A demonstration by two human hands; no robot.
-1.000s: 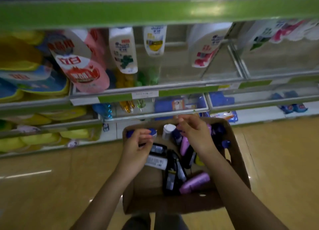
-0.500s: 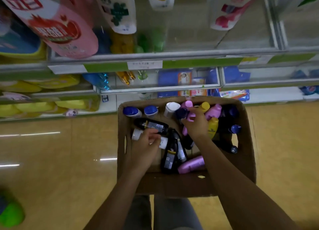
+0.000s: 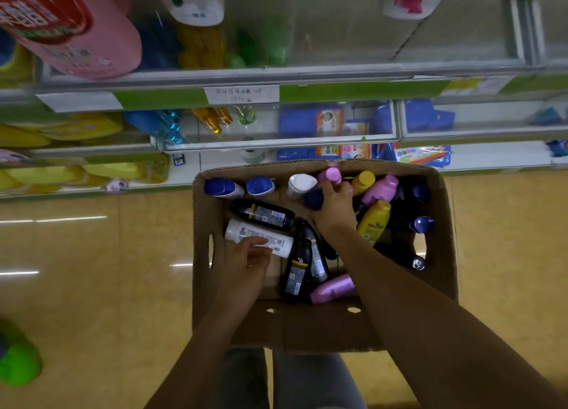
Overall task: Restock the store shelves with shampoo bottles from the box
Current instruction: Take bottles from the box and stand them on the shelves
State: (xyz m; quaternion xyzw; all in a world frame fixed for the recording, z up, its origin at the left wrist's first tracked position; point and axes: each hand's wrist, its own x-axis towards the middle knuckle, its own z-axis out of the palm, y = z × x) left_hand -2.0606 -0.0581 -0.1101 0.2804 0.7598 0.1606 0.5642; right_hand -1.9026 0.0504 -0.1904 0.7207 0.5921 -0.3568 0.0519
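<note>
left hand [image 3: 242,262] gripped a white bottle [image 3: 258,238], its label unreadable; right hand [image 3: 333,207] grasped a pink-capped bottle [image 3: 330,176] in the box [image 3: 319,325].

The brown cardboard box [image 3: 319,325] holds a white bottle [image 3: 261,237] with grey print and, just beyond it, a black bottle [image 3: 262,215] with a yellow-and-white label. Toward the box's right wall lie a yellow bottle [image 3: 373,221] and a pink bottle [image 3: 379,190], with two blue-capped white bottles [image 3: 242,187] along its far wall. Behind the box, the shelf edge [image 3: 353,90] is green with a white tag.
</note>
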